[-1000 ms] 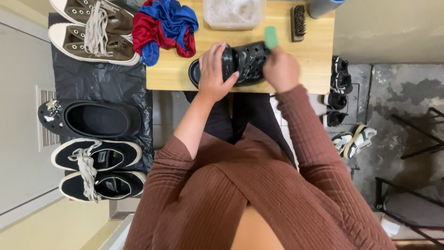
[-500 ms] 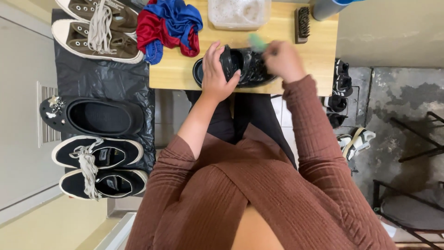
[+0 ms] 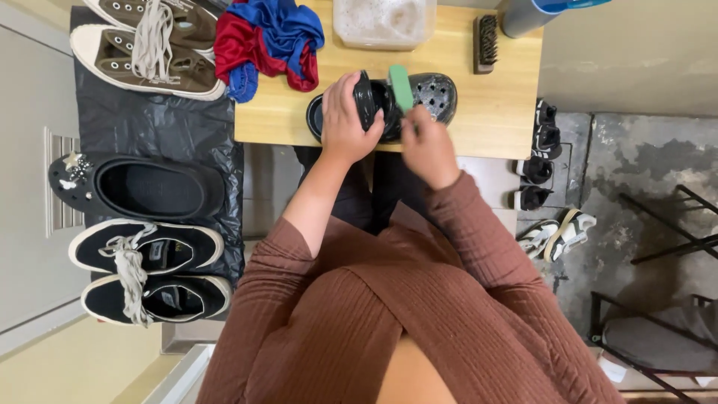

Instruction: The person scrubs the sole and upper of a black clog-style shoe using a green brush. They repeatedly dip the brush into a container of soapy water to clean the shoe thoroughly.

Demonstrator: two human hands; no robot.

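Note:
A glossy black clog (image 3: 434, 93) with holes in its toe lies on the small wooden table (image 3: 501, 112). My left hand (image 3: 345, 120) grips the clog around its middle and heel strap. My right hand (image 3: 426, 146) holds a green sponge (image 3: 402, 86) upright against the clog's top, just behind the perforated toe. Both brown ribbed sleeves reach up from the bottom of the view.
On the table sit a red and blue cloth (image 3: 269, 41), a tub of soapy water (image 3: 383, 22), a brush (image 3: 486, 39) and a grey cylinder (image 3: 531, 13). Left, on black plastic: brown sneakers (image 3: 142, 52), another black clog (image 3: 142, 187), black sneakers (image 3: 142, 273). Small shoes (image 3: 542, 150) lie right.
My right hand has pulled back toward me along the clog, and the green sponge now stands over the clog's middle instead of at its far toe. My left hand keeps its grip.

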